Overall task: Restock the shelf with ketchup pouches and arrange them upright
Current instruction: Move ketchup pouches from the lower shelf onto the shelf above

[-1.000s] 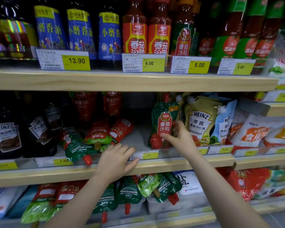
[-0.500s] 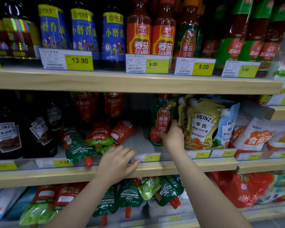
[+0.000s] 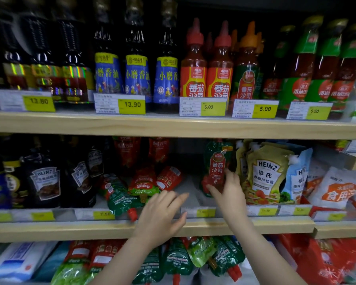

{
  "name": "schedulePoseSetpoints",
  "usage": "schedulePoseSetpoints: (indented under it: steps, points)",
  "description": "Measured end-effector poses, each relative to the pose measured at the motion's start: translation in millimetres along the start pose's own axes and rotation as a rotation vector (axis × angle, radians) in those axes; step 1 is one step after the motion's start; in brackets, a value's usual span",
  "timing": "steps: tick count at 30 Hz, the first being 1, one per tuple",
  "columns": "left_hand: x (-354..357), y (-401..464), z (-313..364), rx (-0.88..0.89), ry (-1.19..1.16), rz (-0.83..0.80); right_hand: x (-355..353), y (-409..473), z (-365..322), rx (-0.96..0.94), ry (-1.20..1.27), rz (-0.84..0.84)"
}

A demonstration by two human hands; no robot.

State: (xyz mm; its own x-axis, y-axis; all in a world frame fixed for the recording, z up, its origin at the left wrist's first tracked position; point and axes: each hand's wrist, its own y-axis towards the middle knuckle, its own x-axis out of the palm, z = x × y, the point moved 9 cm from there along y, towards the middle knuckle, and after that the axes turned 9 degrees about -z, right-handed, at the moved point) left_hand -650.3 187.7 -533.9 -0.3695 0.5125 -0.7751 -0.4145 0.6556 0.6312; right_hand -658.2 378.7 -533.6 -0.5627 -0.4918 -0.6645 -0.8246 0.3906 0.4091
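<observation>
Ketchup pouches are sitting on two levels: nearest the camera, a jumble on the bottom shelf (image 3: 193, 260) is lying spout-down and untidy below the arms. Just above, the left hand (image 3: 160, 220) is hovering over the front lip of the middle shelf (image 3: 70, 230), its fingers (image 3: 179, 197) spread and holding nothing, apparently readying to reach for the fallen pouches (image 3: 132, 192) lying flat just behind it (one green, a couple red, spouts pointing toward the aisle).

The right hand (image 3: 229, 194) is pressing against the lower front of the upright green pouch (image 3: 217, 161), thumb and fingers pinching its base lightly. That grip is probably steadying it, since a soft pouch with a narrow bottom tends to slump; it is also leaning close beside the Heinz salad dressing pouch (image 3: 265, 173), which is serving as a side support.

Farther back in the shadow, two red pouches (image 3: 142, 149) are standing against the rear of the bay, so a standing row is already forming there. On the top shelf the sauce bottles (image 3: 206, 75) are playing no part.
</observation>
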Motion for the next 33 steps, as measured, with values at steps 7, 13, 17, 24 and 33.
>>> schedulePoseSetpoints:
  steps: [7,13,17,24,33]
  points:
    - [-41.3,-56.4,-88.9,-0.267,0.040,-0.102,84.2,-48.0,-88.9,-0.446,0.024,-0.456]
    - [-19.1,-103.3,-113.3,-0.269,0.063,-0.289,137.7,-69.3,-146.5,-0.686,-0.122,-0.552]
    - [-19.2,-105.1,-118.8,-0.280,0.003,-0.233,144.4,-78.9,-158.7,-0.766,-0.256,-0.412]
    - [-28.0,-105.8,-131.1,-0.298,-0.141,-0.120,114.5,-87.7,-175.8,-0.845,-0.131,-0.245]
    - [-41.8,-83.8,-153.8,-0.418,-0.330,-0.033,54.5,-69.4,-204.0,-0.712,0.261,-0.342]
